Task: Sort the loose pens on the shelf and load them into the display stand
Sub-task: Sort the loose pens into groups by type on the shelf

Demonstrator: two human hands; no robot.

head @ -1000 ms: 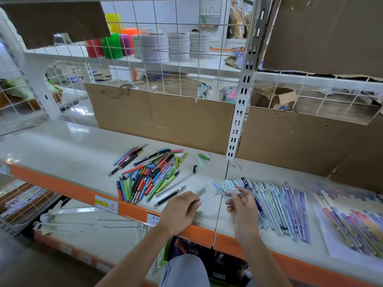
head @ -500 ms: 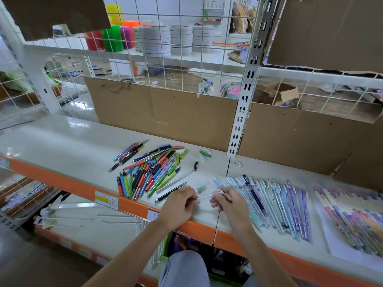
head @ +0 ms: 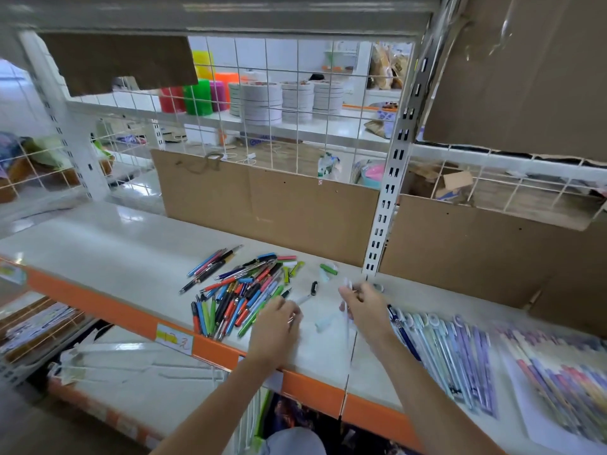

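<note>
A mixed pile of loose coloured pens [head: 243,290] lies on the white shelf [head: 131,257]. My left hand [head: 276,326] hovers at the pile's right edge with curled fingers; a small glint shows at its fingertips, and I cannot tell whether it holds anything. My right hand [head: 364,307] is raised just right of it and pinches a pale pen [head: 347,326] that hangs nearly upright, blurred. A sorted row of pale blue and purple pens [head: 443,349] lies to the right of that hand. No display stand is clearly in view.
A white slotted post [head: 391,192] stands behind my right hand, with cardboard backing [head: 295,208] along the shelf's rear. Loose bits lie nearby: a green cap [head: 328,269], a pale cap [head: 323,323], a black-tipped pen [head: 305,298]. Packs of pens [head: 558,372] sit far right.
My hands have parted: the thin pale pen held between them now stays with the right hand, which rose and moved back. The left hand shifted toward the pile. The camera tilted up.
</note>
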